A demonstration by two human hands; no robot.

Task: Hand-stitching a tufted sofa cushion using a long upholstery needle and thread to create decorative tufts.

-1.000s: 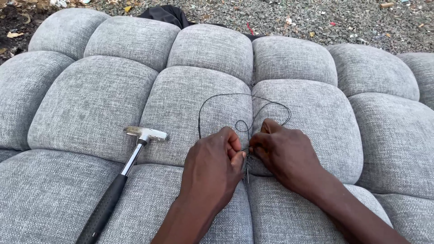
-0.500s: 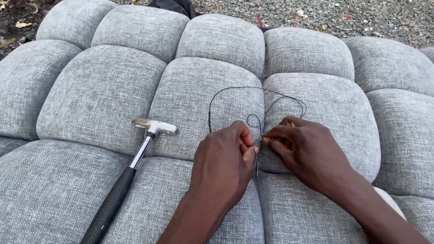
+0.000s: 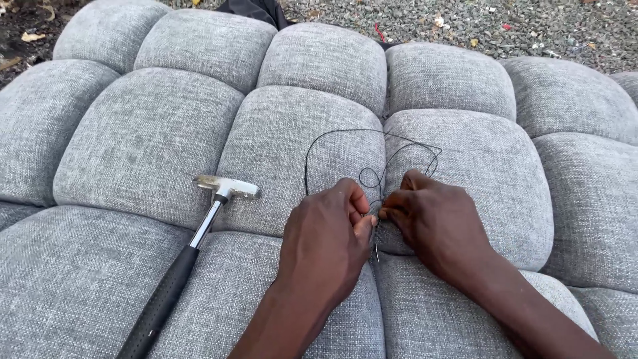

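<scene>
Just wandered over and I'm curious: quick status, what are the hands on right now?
Left hand and right hand pinch thin black thread over grey tufted fabric cushion. Black-handled steel hammer lies left, apart.

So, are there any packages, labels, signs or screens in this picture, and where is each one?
None in view: no package, label, sign or screen.
Only a grey tufted cushion, a hammer, black thread at both hands, and small coloured litter scraps on the gravel, too small to tell.
</scene>
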